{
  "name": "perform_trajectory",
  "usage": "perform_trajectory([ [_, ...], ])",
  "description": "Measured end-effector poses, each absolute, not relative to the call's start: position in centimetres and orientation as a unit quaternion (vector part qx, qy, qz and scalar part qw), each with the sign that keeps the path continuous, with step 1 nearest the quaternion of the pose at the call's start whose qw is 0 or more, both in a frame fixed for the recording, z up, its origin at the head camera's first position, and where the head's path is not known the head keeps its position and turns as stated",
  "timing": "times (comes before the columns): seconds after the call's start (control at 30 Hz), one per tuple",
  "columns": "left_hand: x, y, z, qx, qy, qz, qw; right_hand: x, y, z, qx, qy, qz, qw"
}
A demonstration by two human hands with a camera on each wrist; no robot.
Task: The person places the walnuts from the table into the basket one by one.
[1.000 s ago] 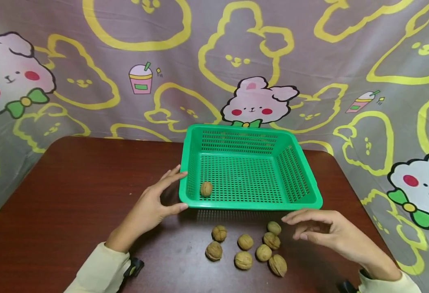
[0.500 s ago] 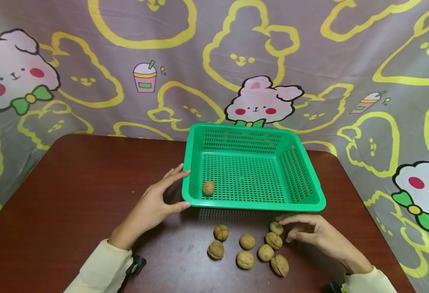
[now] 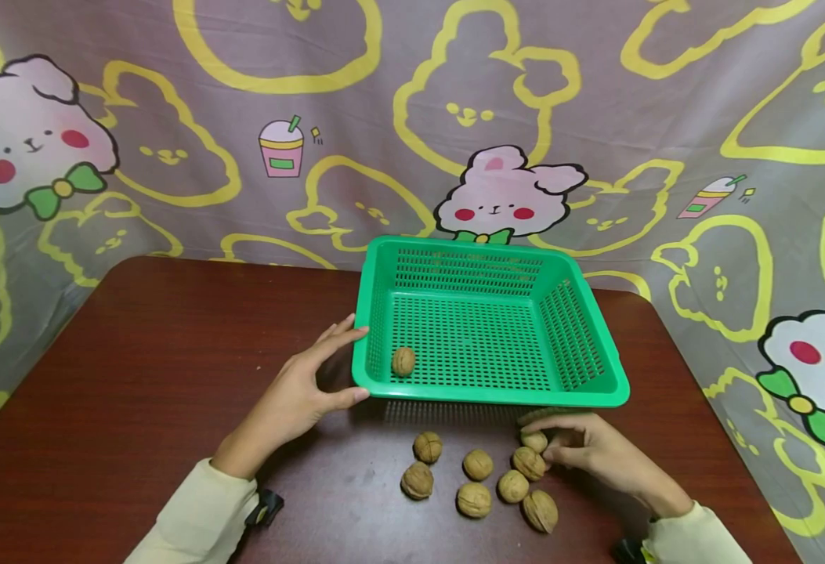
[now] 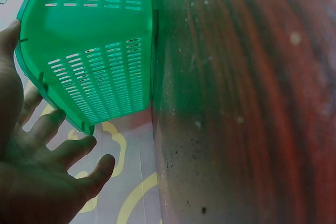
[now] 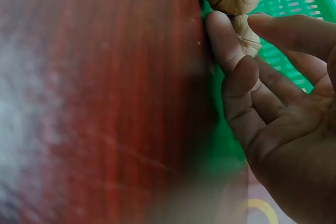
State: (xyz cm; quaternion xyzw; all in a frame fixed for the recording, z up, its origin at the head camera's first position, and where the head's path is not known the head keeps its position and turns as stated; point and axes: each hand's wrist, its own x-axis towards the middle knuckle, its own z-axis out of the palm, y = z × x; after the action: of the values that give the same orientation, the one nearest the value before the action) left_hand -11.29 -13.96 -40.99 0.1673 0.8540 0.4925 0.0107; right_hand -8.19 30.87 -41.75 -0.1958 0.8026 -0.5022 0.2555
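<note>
A green plastic basket [image 3: 490, 397] with slotted sides stands on the table, one walnut [image 3: 403, 362] lying in its front left corner. My left hand [image 3: 299, 395] is at that corner, thumb and forefinger touching the rim, fingers spread and mostly straight; the left wrist view shows them along the basket's outer side. In front of the basket lie several walnuts [image 3: 474, 500]. With curled fingers and thumb, my right hand [image 3: 595, 450] takes the small walnut [image 3: 535, 442] nearest the basket's front right. Its fingers partly cover that walnut, and another walnut [image 3: 528, 464] lies close beside it.
The dark red-brown wooden table [image 3: 172, 376] extends to the left of the basket. Behind it hangs a grey cloth [image 3: 356, 117] printed with cartoon rabbits and yellow outlines, close to the basket's back edge.
My right hand has moved left, its fingers coming over the small walnut and its thumb beside it. The left hand stays at the basket's corner. The whole view has shifted slightly.
</note>
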Motion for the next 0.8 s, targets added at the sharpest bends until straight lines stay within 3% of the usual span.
perform_trajectory([
  [0.3, -11.3, -13.9, -41.0, 0.167, 0.855, 0.491, 0.009, -7.7, 30.9, -42.1, -0.212, 0.802, -0.508, 0.231],
  [0.8, -11.2, -14.0, -40.9, 0.165, 0.852, 0.497, 0.012, -5.7, 31.2, -39.4, -0.283, 0.759, -0.554, 0.196],
])
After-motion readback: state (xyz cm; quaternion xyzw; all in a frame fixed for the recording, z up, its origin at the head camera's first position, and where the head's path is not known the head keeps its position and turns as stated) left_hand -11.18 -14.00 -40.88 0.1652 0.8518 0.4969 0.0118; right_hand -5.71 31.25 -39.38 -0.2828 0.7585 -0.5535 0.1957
